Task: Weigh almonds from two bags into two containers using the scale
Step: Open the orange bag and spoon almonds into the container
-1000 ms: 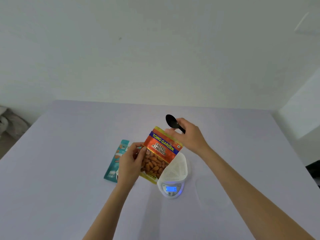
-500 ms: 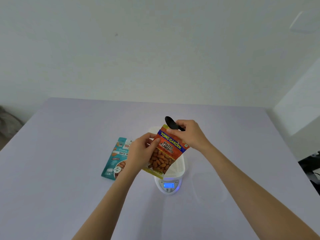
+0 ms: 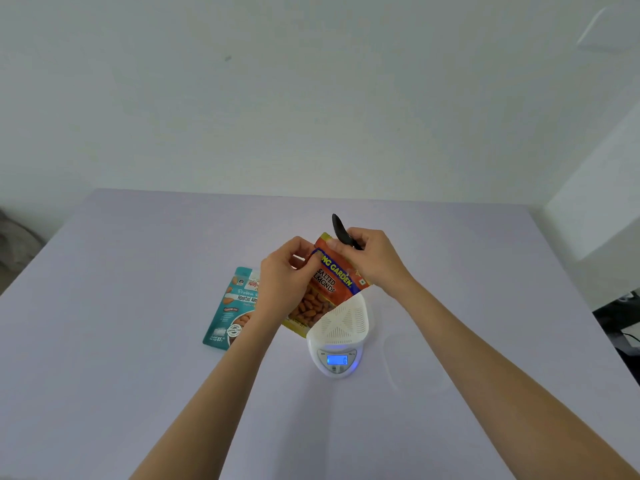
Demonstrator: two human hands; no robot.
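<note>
Both hands hold an orange salted-almonds bag (image 3: 323, 292) upright above the table. My left hand (image 3: 284, 271) pinches its top left corner. My right hand (image 3: 370, 258) grips the top right edge and also holds a black spoon (image 3: 341, 232), whose bowl sticks up past the fingers. A white perforated container (image 3: 343, 323) sits on a small white scale (image 3: 337, 362) with a lit blue display, just below and right of the bag. A teal roasted-almonds bag (image 3: 232, 306) lies flat on the table, partly hidden by my left forearm.
The pale lilac table (image 3: 138, 341) stretches wide on every side of the scale. A faint clear container (image 3: 412, 362) seems to stand right of the scale. Dark objects (image 3: 623, 327) sit beyond the table's right edge.
My left hand slid from the bag's lower side up to its top left corner. The bag rose and turned more upright. The spoon tilted up in my right hand.
</note>
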